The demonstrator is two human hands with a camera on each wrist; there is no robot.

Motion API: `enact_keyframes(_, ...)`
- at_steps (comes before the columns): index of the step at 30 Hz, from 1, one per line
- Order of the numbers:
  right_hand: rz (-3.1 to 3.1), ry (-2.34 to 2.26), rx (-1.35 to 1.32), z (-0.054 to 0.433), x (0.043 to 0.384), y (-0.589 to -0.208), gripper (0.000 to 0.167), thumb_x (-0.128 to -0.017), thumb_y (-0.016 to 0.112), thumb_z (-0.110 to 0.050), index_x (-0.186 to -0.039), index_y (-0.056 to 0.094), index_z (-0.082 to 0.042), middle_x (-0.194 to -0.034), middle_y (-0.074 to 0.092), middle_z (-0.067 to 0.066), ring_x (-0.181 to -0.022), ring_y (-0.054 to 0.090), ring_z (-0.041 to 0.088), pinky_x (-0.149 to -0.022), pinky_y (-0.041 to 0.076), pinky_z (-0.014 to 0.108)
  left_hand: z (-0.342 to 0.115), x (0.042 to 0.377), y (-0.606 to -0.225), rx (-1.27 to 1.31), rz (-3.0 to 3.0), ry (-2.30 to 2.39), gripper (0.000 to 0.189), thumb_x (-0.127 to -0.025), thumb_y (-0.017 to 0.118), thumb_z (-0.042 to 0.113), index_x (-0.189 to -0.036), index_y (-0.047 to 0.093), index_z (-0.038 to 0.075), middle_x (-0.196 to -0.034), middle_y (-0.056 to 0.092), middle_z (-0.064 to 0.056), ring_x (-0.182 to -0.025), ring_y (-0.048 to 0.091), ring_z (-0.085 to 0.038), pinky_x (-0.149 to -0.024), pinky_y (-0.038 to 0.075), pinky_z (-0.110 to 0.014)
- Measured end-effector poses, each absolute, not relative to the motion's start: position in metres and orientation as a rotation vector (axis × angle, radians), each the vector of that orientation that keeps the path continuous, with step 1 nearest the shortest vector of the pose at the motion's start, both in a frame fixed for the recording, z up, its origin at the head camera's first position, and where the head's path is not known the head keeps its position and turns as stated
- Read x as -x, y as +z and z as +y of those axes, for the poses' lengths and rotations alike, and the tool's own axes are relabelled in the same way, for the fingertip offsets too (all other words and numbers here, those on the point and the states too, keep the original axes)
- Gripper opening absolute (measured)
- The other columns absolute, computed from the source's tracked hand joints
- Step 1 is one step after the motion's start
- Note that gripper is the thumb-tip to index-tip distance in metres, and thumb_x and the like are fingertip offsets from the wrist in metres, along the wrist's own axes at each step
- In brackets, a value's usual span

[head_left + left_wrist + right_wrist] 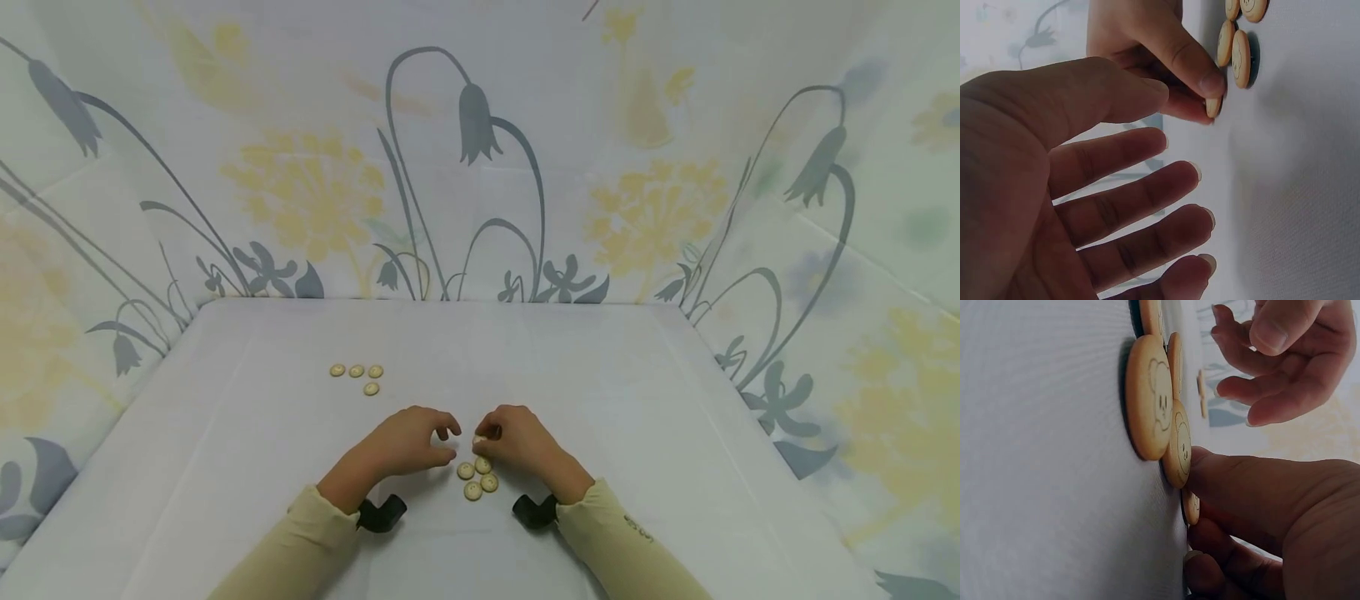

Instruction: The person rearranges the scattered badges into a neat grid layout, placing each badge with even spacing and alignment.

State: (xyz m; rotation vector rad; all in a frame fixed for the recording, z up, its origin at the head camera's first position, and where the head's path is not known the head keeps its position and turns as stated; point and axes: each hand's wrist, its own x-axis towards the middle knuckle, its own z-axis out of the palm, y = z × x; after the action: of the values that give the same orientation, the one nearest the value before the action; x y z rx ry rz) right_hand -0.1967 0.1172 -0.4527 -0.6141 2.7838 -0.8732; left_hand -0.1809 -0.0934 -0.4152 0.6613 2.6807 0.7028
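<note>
Probably light, stiff and slightly slick, the wooden-looking disc (479, 440) I pinch in my right hand (522, 439), just beside four similar discs (489, 482), is best held by its rim, while my left hand (414, 439) hovers relaxed, holding nothing.

Nine round tan discs (356, 371), two hands (412, 442), two sleeves (300, 542), two black wrist pieces (384, 513), one white table (637, 358)

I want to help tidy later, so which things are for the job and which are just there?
Probably for the job:
pinched disc, in the right hand
four nearby discs
four farther discs, likely, since they look alike
left hand, open and holding nothing

Probably just there:
white table
flowery backdrop
black wrist pieces
</note>
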Motion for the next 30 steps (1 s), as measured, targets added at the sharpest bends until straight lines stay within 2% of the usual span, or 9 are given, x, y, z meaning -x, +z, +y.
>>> enact_keyframes(5,2.785,-0.892,0.597,0.117,0.195,-0.453,0.016,-0.084,0.073,-0.025,-0.094,0.075,-0.013,-0.086,0.066,-0.006,-0.077,0.057,0.008,-0.071,0.048,0.027,-0.090,0.178,-0.416,-0.702,2.651,0.681,0.029,-0.083,0.070,0.023,-0.111,0.069,0.017,-0.099,0.069,0.001,-0.084,0.057,-0.014,-0.074,0.048,-0.035)
enact_keyframes(16,2.800,-0.899,0.695,0.119,0.196,-0.455,0.015,-0.083,0.074,-0.023,-0.094,0.075,-0.013,-0.087,0.067,-0.004,-0.078,0.059,0.009,-0.069,0.048,0.026,-0.088,0.173,-0.418,-0.901,2.622,0.698,0.032,-0.083,0.071,0.020,-0.114,0.069,0.013,-0.114,0.068,0.001,-0.104,0.062,-0.018,-0.089,0.050,-0.038)
enact_keyframes(24,2.809,-0.893,0.699,0.119,0.197,-0.455,0.016,-0.083,0.075,-0.024,-0.093,0.075,-0.013,-0.087,0.069,-0.004,-0.077,0.059,0.008,-0.068,0.048,0.024,-0.085,0.174,-0.423,-0.936,2.586,0.712,0.031,-0.084,0.070,0.017,-0.115,0.070,0.013,-0.116,0.067,0.002,-0.096,0.062,-0.016,-0.084,0.051,-0.031)
enact_keyframes(30,2.809,-0.880,0.688,0.118,0.198,-0.457,0.015,-0.083,0.075,-0.023,-0.094,0.075,-0.013,-0.087,0.068,-0.005,-0.079,0.059,0.008,-0.070,0.048,0.025,-0.081,0.173,-0.429,-0.959,2.584,0.674,0.028,-0.082,0.070,0.014,-0.110,0.072,0.013,-0.110,0.068,0.003,-0.095,0.061,-0.012,-0.084,0.050,-0.030)
